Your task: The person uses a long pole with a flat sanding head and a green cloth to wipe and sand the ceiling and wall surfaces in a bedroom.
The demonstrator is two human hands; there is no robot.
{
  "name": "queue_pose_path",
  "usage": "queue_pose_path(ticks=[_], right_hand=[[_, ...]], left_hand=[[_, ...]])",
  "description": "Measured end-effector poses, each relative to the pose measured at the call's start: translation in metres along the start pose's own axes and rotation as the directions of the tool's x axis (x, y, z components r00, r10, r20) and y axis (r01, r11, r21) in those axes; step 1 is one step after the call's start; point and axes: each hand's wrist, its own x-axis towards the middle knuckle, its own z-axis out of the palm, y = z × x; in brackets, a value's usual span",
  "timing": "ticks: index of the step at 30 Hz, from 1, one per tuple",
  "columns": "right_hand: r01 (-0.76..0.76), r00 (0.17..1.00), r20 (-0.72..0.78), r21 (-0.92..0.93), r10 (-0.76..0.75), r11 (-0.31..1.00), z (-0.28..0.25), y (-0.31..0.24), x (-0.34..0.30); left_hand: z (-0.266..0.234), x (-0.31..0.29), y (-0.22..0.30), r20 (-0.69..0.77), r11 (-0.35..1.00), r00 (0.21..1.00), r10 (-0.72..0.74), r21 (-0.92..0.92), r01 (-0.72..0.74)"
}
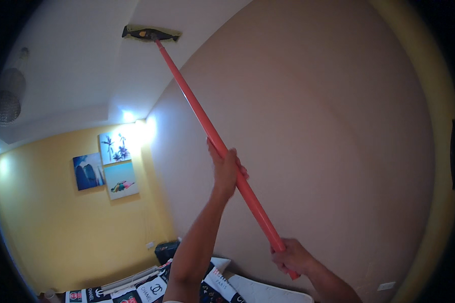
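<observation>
Left hand (224,170) wrapping pole (199,114) mid-length | right hand (294,257) clasping near its foot | I'm judging it stiff, light, top-heavy, best held there

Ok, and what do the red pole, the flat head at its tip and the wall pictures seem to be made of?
Pole: painted or coated metal, or plastic; it's smooth with a slight sheen, so either fits.
Head: probably dark plastic, with a yellowish edge that may be cloth; too small to be sure.
Pictures: possibly printed canvas, as they look frameless.
</observation>
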Motion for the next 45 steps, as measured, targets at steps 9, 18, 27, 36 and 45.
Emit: queue_pose_path(ticks=[9, 18, 27, 36, 45], right_hand=[[0.127, 0.965, -0.249, 0.143, -0.089, 0.982, -0.014, 0.067, -0.095], [0.299, 0.896, -0.430, 0.390, -0.115, 0.871, -0.025, 0.064, -0.113], [0.250, 0.931, -0.356, 0.471, -0.077, 0.846, -0.051, 0.084, -0.161], [0.692, 0.370, -0.718, -0.210, -0.589, 0.691, -0.031, 0.033, -0.168], [0.400, 0.686, -0.700, 0.136, -0.198, 0.907, -0.058, 0.037, -0.220]], left_hand=[[0.092, -0.089, 0.012, 0.247, 1.000, 0.969, -0.015, 0.018, 0.010], [0.194, -0.104, 0.054, 0.511, 0.998, 0.859, 0.019, 0.047, -0.050], [0.237, -0.155, 0.057, 0.517, 0.999, 0.855, 0.036, -0.016, -0.033], [0.220, -0.213, 0.009, 0.414, 0.982, 0.891, 0.187, -0.048, -0.184], [0.149, -0.372, -0.084, 0.804, 0.723, 0.500, -0.321, -0.133, 0.678]])
